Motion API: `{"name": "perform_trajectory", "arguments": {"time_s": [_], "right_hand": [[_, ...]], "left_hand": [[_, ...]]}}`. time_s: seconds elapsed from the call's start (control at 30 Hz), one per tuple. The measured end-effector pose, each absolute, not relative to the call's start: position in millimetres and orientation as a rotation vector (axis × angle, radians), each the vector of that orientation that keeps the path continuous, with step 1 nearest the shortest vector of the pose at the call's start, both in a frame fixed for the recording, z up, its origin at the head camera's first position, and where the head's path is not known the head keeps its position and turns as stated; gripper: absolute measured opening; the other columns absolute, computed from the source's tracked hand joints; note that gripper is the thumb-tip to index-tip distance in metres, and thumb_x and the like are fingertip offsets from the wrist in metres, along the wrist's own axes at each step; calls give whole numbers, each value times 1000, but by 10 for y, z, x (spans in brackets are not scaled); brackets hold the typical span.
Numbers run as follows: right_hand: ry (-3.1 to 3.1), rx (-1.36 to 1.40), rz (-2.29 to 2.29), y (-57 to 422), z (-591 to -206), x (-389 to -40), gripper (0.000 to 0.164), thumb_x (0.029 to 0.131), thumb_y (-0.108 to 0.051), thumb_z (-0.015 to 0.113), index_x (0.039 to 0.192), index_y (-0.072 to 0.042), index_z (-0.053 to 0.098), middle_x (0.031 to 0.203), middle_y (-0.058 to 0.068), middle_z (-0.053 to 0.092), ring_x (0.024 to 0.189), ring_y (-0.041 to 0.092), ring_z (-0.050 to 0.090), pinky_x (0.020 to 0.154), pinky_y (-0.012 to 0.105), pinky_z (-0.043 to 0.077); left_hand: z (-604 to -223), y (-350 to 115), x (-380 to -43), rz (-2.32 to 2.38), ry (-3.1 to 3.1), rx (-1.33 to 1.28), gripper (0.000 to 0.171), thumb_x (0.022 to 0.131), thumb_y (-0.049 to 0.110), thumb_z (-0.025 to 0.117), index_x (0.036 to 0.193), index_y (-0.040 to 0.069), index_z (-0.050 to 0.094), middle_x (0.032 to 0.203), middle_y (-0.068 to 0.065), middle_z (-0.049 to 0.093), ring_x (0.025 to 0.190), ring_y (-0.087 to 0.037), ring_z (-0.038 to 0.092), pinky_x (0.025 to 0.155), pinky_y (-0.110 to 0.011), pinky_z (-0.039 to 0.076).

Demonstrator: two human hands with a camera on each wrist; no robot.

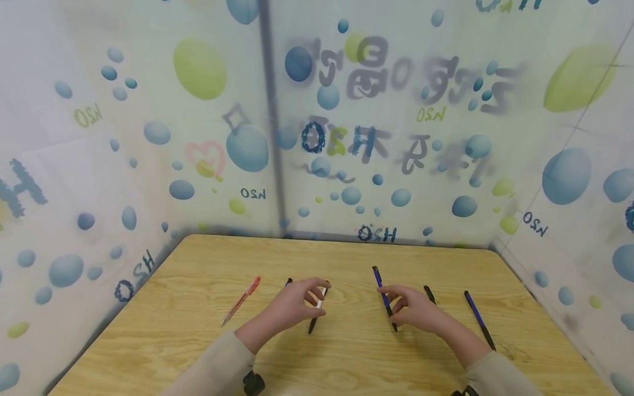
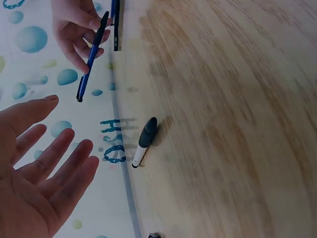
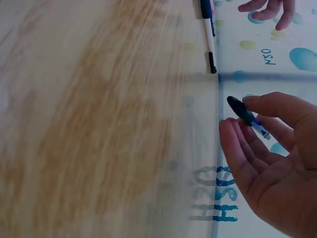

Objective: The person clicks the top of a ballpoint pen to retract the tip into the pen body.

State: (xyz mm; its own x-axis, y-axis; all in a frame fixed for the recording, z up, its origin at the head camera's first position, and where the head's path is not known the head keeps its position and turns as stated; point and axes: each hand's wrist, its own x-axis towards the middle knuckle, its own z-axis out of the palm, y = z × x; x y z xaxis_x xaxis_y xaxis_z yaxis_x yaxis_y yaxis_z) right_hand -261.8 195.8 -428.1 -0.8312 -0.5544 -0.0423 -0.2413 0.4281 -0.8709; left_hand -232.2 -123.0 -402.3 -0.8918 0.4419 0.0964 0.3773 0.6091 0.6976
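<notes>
My left hand (image 1: 297, 300) hovers over a white pen with a black grip (image 1: 313, 325), its thumb and fingers spread apart. In the left wrist view that pen (image 2: 145, 141) lies on the table, away from the fingers. On the right, my right hand (image 1: 416, 311) pinches a blue pen with a black end (image 1: 384, 297) between thumb and fingers. The right wrist view shows the blue pen's dark end (image 3: 238, 108) at the thumb tip, and the fingers partly cover the rest.
A red pen (image 1: 241, 301) lies at the left of the wooden table (image 1: 346, 363). Behind the left hand a blue pen tip (image 1: 289, 281) shows. Beyond the right hand are a black pen (image 1: 430, 294) and a blue-and-black pen (image 1: 478, 316). Patterned curtain walls (image 1: 396, 220) surround the table.
</notes>
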Motion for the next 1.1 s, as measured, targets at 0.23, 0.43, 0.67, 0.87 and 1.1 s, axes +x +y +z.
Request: {"name": "perform_trajectory", "arguments": {"time_s": [0.23,0.43,0.67,0.87,1.1], "right_hand": [[2426,-691,-1240,1948,-4337,-2693,60,79,0,78,134,3,54,104,10,57,83,23,59,62,35,54],[2492,-719,-1102,1918,-4370,-2756,58,75,-7,84,128,-1,60,99,6,59,82,20,58,68,35,51],[2487,-743,-1070,1901,-4417,-2813,51,75,-9,84,121,-3,63,96,6,58,82,21,55,70,38,49],[2433,-728,-1115,1912,-4439,-2840,49,77,-10,84,119,-2,62,94,7,57,80,23,54,68,37,48],[2435,-746,-1074,1905,-4459,-2866,43,78,-13,83,116,-3,64,88,5,57,77,22,51,63,35,44]], "left_hand": [[-4045,-1300,-2299,1039,2762,704,48,85,13,78,129,12,60,101,-5,66,92,-22,65,74,-34,54],[-4057,-1326,-2284,1029,2744,729,45,85,14,77,127,13,62,101,-5,66,90,-22,65,74,-33,54],[-4066,-1332,-2277,1033,2745,712,42,87,17,76,126,14,62,101,-5,66,89,-19,64,73,-34,53],[-4077,-1301,-2290,1011,2735,695,42,89,22,74,128,12,61,101,-2,67,89,-15,64,71,-32,53],[-4081,-1233,-2314,976,2750,704,39,91,24,71,127,12,62,102,-3,67,88,-13,64,70,-30,53]]}}
